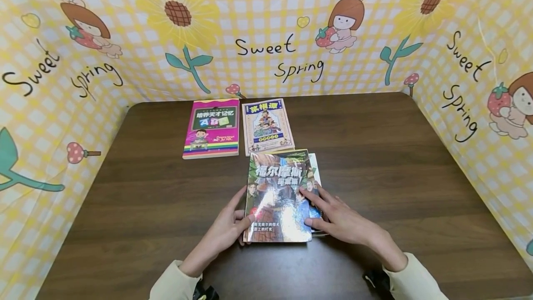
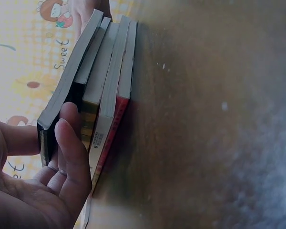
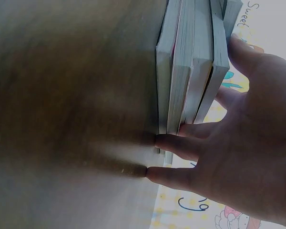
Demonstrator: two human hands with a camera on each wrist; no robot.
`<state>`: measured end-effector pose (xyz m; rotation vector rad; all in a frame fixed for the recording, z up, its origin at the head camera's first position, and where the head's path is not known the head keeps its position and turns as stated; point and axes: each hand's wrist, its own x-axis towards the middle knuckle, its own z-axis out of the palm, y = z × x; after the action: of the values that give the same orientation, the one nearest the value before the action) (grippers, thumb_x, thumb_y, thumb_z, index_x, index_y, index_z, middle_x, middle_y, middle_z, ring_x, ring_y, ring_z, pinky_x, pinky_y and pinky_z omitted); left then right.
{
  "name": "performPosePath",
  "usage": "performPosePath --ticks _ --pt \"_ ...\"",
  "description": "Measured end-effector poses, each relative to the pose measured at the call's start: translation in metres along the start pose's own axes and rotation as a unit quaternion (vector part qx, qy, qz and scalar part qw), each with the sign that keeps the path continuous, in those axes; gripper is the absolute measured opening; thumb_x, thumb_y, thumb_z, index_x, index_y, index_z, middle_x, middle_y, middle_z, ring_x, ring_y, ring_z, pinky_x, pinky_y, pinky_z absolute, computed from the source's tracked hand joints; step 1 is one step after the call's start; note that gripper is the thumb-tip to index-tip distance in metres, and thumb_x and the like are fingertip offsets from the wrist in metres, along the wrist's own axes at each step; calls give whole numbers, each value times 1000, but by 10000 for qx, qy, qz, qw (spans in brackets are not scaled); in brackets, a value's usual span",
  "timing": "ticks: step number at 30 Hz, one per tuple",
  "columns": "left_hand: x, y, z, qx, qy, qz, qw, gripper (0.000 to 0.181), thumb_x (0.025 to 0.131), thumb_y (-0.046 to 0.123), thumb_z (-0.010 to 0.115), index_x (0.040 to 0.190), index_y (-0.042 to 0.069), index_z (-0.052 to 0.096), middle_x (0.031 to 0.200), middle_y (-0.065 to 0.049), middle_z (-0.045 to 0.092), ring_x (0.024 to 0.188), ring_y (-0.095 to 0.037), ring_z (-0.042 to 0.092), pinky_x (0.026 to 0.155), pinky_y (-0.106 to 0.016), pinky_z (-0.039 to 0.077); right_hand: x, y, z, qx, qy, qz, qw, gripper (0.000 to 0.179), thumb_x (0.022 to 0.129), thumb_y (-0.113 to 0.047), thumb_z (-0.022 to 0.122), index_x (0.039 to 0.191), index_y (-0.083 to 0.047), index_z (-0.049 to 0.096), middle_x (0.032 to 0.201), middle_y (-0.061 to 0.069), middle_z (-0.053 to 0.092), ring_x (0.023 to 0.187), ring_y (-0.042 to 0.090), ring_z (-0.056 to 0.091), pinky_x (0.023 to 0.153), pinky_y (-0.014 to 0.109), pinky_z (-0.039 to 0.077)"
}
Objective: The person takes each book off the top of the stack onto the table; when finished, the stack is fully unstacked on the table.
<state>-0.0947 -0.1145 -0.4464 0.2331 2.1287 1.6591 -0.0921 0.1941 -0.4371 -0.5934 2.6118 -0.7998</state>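
Note:
A stack of several paperback books (image 3: 182, 71) lies on the table in front of me. Its top book (image 1: 276, 193) has a glossy, dark cover with white Chinese title letters and strong glare. My left hand (image 1: 226, 226) grips this book at its lower left edge, thumb on the cover and fingers curled around the spine side. In the left wrist view the top book (image 2: 66, 78) sits slightly raised and askew over the others. On the right side, my right hand (image 1: 347, 216) rests with extended fingers, thumb and index finger touching the cover and the lower fingers against the stack's side and tabletop.
Behind the stack, a pink book (image 1: 214, 142) with a green board picture lies flat. To its right is a cream and blue book (image 1: 268, 126), its lower edge close to the stack. A yellow checked cloth (image 1: 266, 22) surrounds the brown wooden table (image 1: 395, 161).

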Motion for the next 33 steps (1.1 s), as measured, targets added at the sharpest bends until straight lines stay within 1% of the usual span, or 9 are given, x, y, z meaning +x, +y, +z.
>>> performPosePath --ticks 2,5,8,11,15,20,23,29,33 --pt "0 0 0 11 19 -27 10000 77 95 2 54 155 14 7 73 -10 62 43 -22 55 44 -42 51 1 0 -1 -8 12 -12 10000 71 93 -60 47 154 -39 16 159 19 12 139 42 27 108 65 17" --pt "0 2 0 -164 10 -93 9998 77 96 3 54 156 14 7 88 -16 68 47 -27 60 46 -44 52 3 0 -2 3 40 -5 10000 71 93 -59 48 154 -39 17 158 19 13 138 42 29 108 66 16" --pt "0 3 -1 -442 -75 -203 9988 75 98 6 54 156 15 8 100 -24 67 53 -33 65 48 -46 54 4 1 -2 -16 83 -95 9999 71 94 -57 49 154 -37 18 158 21 15 137 43 31 107 68 16" --pt "0 4 -2 -588 -148 -247 9979 72 99 9 54 155 12 8 108 -29 65 56 -36 67 49 -47 54 3 1 0 -75 139 -234 9996 69 95 -54 50 154 -34 19 157 23 17 136 44 32 105 70 17" --pt "0 3 -3 -792 -276 -211 9963 72 100 11 52 154 8 5 106 -31 64 58 -35 68 52 -47 55 3 2 0 -79 172 -235 9995 69 96 -53 49 154 -33 19 157 22 16 136 43 32 105 70 17" --pt "0 3 -6 -1244 -449 -210 9910 69 100 8 50 154 8 6 101 -27 65 59 -32 68 53 -45 56 1 3 0 -20 93 -71 9999 69 97 -54 45 155 -34 14 159 17 11 139 40 28 108 67 15" --pt "1 3 -8 -1421 -513 -193 9883 68 101 7 48 154 10 6 100 -25 65 59 -30 68 54 -44 56 0 4 1 10 146 -87 9999 67 99 -51 44 155 -31 14 159 19 14 140 39 26 108 67 16" --pt "-1 11 -14 -1587 -458 -238 9860 66 102 10 47 154 12 7 106 -27 63 59 -30 67 56 -45 56 -1 6 2 54 318 -273 9991 69 101 -45 43 156 -16 13 157 19 19 142 36 21 108 64 17" --pt "4 22 -22 -1552 -311 -295 9869 66 102 11 46 155 12 7 110 -25 63 58 -25 67 57 -42 56 -1 7 2 3 366 -347 9987 68 101 -43 45 155 -14 16 157 19 20 142 36 22 108 65 19"
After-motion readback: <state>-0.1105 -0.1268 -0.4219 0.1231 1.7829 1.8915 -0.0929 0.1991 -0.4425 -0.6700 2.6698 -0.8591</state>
